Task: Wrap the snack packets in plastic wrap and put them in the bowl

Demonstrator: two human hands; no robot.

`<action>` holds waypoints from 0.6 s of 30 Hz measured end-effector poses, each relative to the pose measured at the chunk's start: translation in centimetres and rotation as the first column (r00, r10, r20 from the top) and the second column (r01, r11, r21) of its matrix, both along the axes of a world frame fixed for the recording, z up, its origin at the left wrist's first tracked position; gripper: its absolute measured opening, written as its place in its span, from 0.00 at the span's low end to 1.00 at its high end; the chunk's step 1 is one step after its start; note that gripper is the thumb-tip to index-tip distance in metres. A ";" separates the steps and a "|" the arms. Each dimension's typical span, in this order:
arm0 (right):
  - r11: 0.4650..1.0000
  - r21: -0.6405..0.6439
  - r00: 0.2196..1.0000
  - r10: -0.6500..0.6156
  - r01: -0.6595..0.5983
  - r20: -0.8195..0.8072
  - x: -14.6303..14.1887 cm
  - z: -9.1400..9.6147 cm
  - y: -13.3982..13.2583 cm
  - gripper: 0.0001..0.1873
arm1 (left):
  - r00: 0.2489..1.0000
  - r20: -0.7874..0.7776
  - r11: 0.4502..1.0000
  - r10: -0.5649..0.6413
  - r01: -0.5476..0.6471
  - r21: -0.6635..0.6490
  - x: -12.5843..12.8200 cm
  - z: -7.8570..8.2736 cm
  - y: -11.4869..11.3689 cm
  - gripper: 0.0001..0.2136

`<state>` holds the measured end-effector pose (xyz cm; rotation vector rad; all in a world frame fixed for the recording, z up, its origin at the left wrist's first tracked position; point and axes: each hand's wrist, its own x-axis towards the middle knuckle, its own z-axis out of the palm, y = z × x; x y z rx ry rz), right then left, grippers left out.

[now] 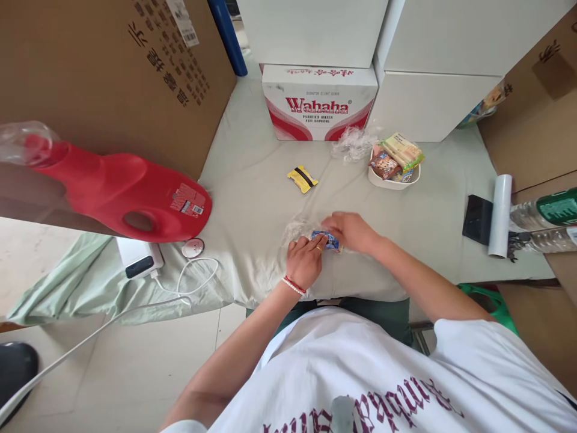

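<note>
A small blue snack packet [332, 241] lies on a sheet of clear plastic film [295, 230] near the front edge of the cloth-covered table. My left hand [305, 261] presses the packet down from the left, its fingers over part of it. Just beyond the packet's right end, my right hand [354, 231] is curled with its fingertips drawn together; they are slightly blurred, and what they pinch is hidden. Farther back lies a yellow packet with a black band [303, 179]. A white bowl [393, 181] of wrapped snacks [400, 151] stands to the back right.
Crumpled clear plastic [354, 144] lies by the Wahaha water carton [320, 108]. At the left are a red jug [135, 195], a white power bank [140, 257] and its cable [198, 288]. A white roll [500, 216] and plastic bottles [552, 210] lie at the right.
</note>
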<state>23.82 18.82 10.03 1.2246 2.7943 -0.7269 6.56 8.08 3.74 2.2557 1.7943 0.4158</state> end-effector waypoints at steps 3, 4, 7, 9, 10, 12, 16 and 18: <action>0.994 -0.004 0.994 0.109 -0.109 0.017 0.6 -2.2 -3.8 0.21 | 0.997 0.076 0.999 0.008 -0.005 -0.048 -0.8 -0.8 0.1 0.17; 0.993 0.001 0.993 0.117 -0.117 0.006 0.8 -3.1 -4.7 0.23 | 0.991 0.136 0.998 -0.007 0.017 -0.066 -1.3 -1.1 0.1 0.16; 0.995 0.018 0.995 0.095 -0.095 -0.016 1.1 -5.4 -6.2 0.26 | 0.910 0.414 0.995 -0.021 0.058 -0.079 -3.2 -2.1 0.1 0.17; 0.998 0.013 0.998 0.068 -0.068 0.000 1.1 -6.1 -6.4 0.25 | 0.798 0.592 0.992 0.117 -0.070 -0.102 -4.7 -2.6 0.3 0.16; 0.998 0.010 0.998 0.056 -0.056 0.012 1.1 -6.1 -6.5 0.25 | 0.729 0.645 0.973 0.231 -0.194 -0.129 -5.5 -2.7 0.5 0.16; 0.999 0.006 0.999 0.033 -0.033 0.033 0.8 -5.9 -6.5 0.25 | 0.604 0.660 0.871 0.448 -0.460 -0.171 -7.0 -2.9 1.2 0.17; 1.000 -0.022 0.993 0.006 -0.003 0.117 0.0 -5.0 -6.6 0.24 | 0.706 0.415 0.794 0.574 -0.603 -0.073 -8.9 -3.3 3.9 0.24; 1.000 -0.031 0.988 0.006 -0.002 0.154 -0.2 -4.5 -6.6 0.25 | 0.860 0.305 0.909 0.409 -0.415 -0.048 -8.8 -3.6 4.9 0.23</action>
